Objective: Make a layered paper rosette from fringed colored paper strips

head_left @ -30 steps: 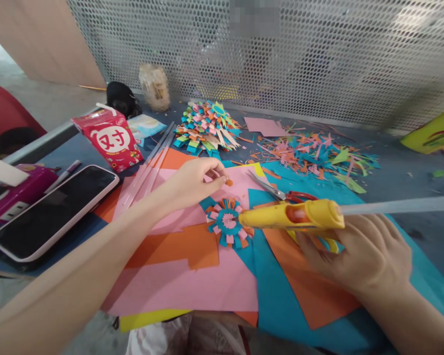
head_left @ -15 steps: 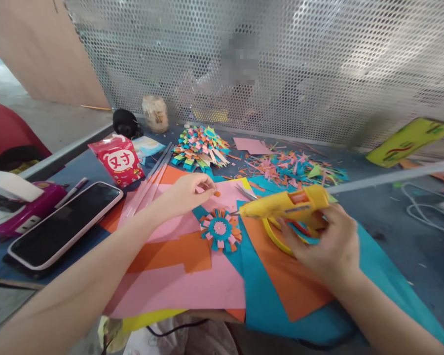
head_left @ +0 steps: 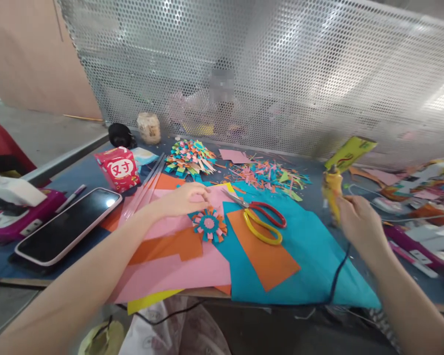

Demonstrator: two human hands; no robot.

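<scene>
A paper flower [head_left: 209,224] in blue, orange and pink layers lies on the sheets in the middle. Just behind it is my left hand [head_left: 185,199], its fingers closed in a pinch; what sits between the fingertips I cannot make out. Off to the right, my right hand [head_left: 358,219] is wrapped around a yellow hot glue gun [head_left: 333,190], slightly blurred, with its black cord hanging down. Scissors [head_left: 261,217] with red and yellow handles rest on orange paper [head_left: 259,268] and a blue sheet [head_left: 314,256], between the two hands.
Paper flowers [head_left: 190,160] are heaped at the back, beside paper scraps [head_left: 270,175]. Clear glue sticks [head_left: 144,185], a red packet [head_left: 118,168] and a phone [head_left: 68,227] are on the left. A perforated metal screen [head_left: 266,74] closes off the back; a yellow-green box [head_left: 350,154] stands right.
My right hand has moved the glue gun away from the flower to the right, uncovering the scissors. My left hand stays near the flower. The view has shifted to the right.
</scene>
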